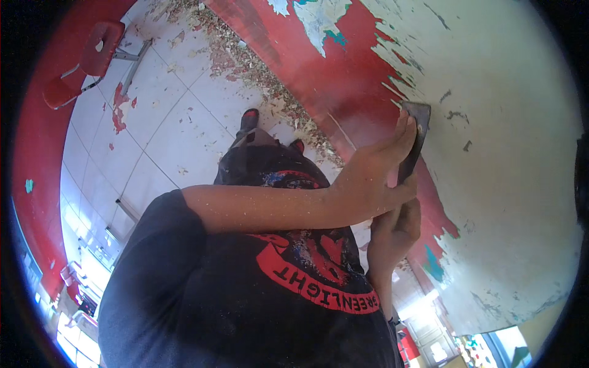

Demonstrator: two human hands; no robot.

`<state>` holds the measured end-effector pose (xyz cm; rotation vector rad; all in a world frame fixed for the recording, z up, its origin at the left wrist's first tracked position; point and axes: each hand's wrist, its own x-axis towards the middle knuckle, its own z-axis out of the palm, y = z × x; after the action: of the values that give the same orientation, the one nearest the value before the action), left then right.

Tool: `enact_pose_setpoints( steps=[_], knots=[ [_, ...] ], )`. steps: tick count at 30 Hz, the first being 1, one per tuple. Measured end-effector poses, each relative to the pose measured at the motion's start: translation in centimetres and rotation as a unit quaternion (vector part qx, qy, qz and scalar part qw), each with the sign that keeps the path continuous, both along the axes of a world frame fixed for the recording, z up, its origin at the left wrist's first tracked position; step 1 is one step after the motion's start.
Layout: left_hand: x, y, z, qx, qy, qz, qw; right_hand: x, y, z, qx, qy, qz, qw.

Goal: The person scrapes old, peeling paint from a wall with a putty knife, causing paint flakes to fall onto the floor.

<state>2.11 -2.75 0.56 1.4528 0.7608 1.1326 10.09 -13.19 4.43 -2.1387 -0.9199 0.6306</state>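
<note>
A dark, flat metal scraper [419, 120] lies against the wall where red paint [363, 87] borders a pale stripped surface [506, 152]. My left hand [391, 152] reaches across my body, its fingers pressed along the blade and its thumb lower down by the shaft. Below it, my right hand [398, 230] is closed around the lower end of the tool; the handle is mostly hidden by the fingers. Torn paint edges run up and down from the blade, with green traces beneath the red.
Paint flakes [276, 96] line the foot of the wall and lie scattered over the white floor tiles [170, 119]. A red chair with metal legs [99, 48] stands at the upper left. My feet [250, 120] are near the debris. Bright openings show at the lower corners.
</note>
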Motion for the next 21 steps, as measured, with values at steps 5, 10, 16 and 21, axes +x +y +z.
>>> enact_pose_setpoints(
  steps=[5, 10, 16, 21],
  knots=[
    [0.8, -0.6, 0.7, 0.031, -0.014, 0.008, 0.999, 0.8, -0.5, 2.2, -0.015, 0.06, -0.021, 0.998],
    [0.1, -0.4, 1.1, -0.033, 0.008, -0.041, 0.999, 0.4, -0.6, 1.3, -0.005, 0.029, -0.02, 0.999],
    [0.7, -0.9, 0.4, 0.007, -0.008, -0.022, 1.0, 0.4, -0.3, 2.1, -0.003, 0.036, -0.035, 0.999],
    [1.0, -0.2, -0.2, 0.017, 0.017, 0.024, 0.999, 0.4, 0.6, 1.3, -0.004, 0.063, -0.031, 0.998]
  ],
)
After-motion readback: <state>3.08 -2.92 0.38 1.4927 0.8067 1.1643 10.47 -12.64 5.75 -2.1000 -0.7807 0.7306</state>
